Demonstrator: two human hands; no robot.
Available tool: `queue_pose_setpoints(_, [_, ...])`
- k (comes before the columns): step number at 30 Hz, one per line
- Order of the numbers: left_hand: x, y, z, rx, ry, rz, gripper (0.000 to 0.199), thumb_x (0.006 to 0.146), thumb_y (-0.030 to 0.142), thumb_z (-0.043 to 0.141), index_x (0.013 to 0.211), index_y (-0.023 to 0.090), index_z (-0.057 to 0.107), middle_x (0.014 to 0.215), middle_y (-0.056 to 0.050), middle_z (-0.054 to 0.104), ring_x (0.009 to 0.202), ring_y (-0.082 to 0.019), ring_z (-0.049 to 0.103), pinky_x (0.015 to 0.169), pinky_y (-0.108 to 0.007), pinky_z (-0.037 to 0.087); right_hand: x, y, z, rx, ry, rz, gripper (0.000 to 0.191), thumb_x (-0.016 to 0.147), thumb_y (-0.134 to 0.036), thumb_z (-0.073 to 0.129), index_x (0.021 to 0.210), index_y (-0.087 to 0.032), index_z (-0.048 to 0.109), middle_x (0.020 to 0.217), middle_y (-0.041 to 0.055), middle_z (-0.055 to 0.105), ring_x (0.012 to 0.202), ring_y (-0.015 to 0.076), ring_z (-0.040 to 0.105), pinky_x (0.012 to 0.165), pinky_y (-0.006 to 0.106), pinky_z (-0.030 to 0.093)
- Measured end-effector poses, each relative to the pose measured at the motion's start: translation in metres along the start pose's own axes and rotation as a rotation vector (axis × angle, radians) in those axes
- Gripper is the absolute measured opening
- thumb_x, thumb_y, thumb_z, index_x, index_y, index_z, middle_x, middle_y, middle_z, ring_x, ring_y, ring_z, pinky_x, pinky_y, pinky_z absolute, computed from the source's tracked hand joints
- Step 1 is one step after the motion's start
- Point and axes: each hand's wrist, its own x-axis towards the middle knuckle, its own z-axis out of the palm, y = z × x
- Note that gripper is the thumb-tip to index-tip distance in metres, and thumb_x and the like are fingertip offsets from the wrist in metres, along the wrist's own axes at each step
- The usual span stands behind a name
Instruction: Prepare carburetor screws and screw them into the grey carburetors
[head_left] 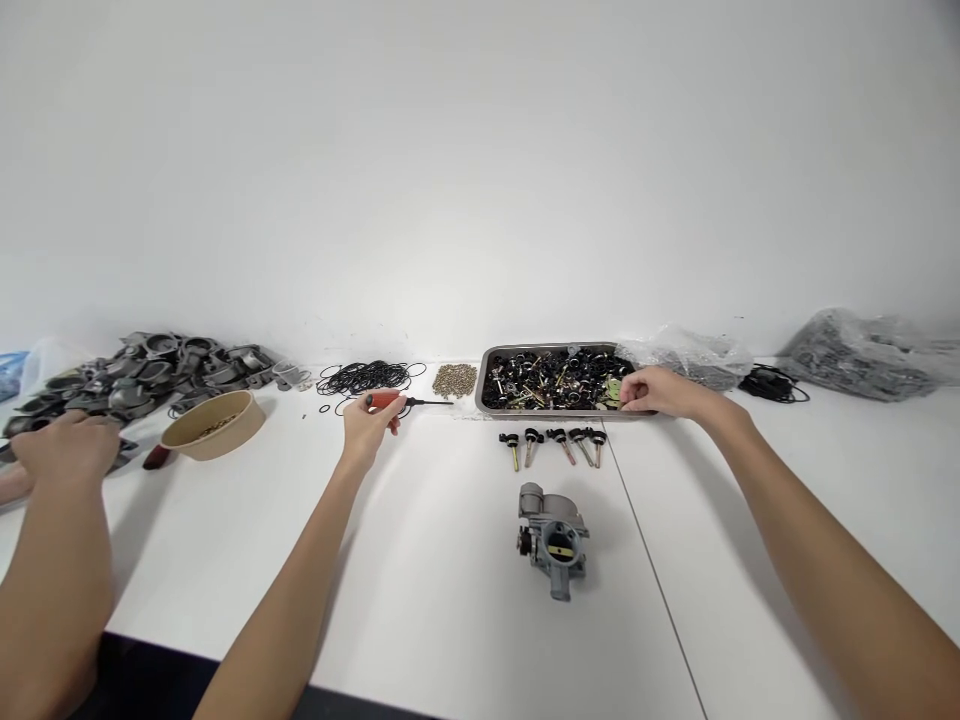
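Observation:
My left hand [365, 432] is closed around the red handle of a screwdriver [385, 399], its thin dark shaft pointing right across the table. My right hand [657, 391] reaches to the right end of a metal tray [544, 411], fingers pinched together beside some flat yellow-green pieces [613, 388]; what they grip cannot be made out. Black parts with metal stems [555, 380] fill the tray. Several similar black-headed pieces with stems [559, 437] lie in a row in front of it. Closer to me, a grey carburetor [556, 545] rests on the white tabletop.
Behind the screwdriver are black rubber rings [364, 377] and small brass pieces [454, 379]. Grey castings [161, 365] pile up at left, near a tan bowl [225, 437]. Another person's hand [67, 445] is there. Plastic bags [862, 355] lie at right.

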Motion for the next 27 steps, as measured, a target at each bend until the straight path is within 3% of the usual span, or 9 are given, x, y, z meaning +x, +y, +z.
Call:
queue_pose_setpoints(5, [-0.002,0.0,0.004,0.042,-0.036,0.026,0.039,0.06,0.036,0.081,0.088,0.011,0.068,0.06,-0.001,0.06,0.045,-0.012,0.054,0.039,-0.025,0.045,-0.009,-0.005,-0.008,0.114,0.087,0.032,0.031,0.067,-0.047,0.071,0.071,-0.019,0.058,0.078,0.0062,0.07,0.072,0.0201,0.063,0.061,0.028,0.044])
queue_pose_setpoints(11, [-0.003,-0.001,0.004,0.067,-0.04,0.044,0.037,0.063,0.036,0.079,0.088,0.011,0.067,0.06,0.0,0.059,0.046,-0.011,0.054,0.04,-0.024,0.046,-0.026,-0.031,-0.026,0.261,0.205,-0.028,0.039,0.07,-0.055,0.071,0.081,-0.018,0.061,0.077,0.0063,0.071,0.072,0.0197,0.064,0.069,0.031,0.045])
queue_pose_setpoints(19, [-0.004,-0.005,0.009,0.077,-0.062,0.037,0.038,0.063,0.036,0.079,0.09,0.012,0.067,0.063,-0.002,0.062,0.048,-0.013,0.057,0.04,-0.026,0.05,-0.037,-0.06,-0.032,0.208,0.153,-0.052,0.036,0.077,-0.051,0.066,0.089,-0.017,0.07,0.076,0.0051,0.069,0.068,0.017,0.059,0.06,0.028,0.041])
queue_pose_setpoints(27, [-0.004,-0.003,0.008,0.081,-0.072,0.028,0.038,0.064,0.035,0.078,0.091,0.011,0.067,0.057,-0.001,0.06,0.047,-0.014,0.057,0.042,-0.028,0.051,-0.042,-0.08,-0.033,0.249,-0.008,-0.092,0.033,0.078,-0.048,0.063,0.09,-0.019,0.073,0.084,0.0059,0.072,0.082,0.0208,0.064,0.068,0.03,0.047])
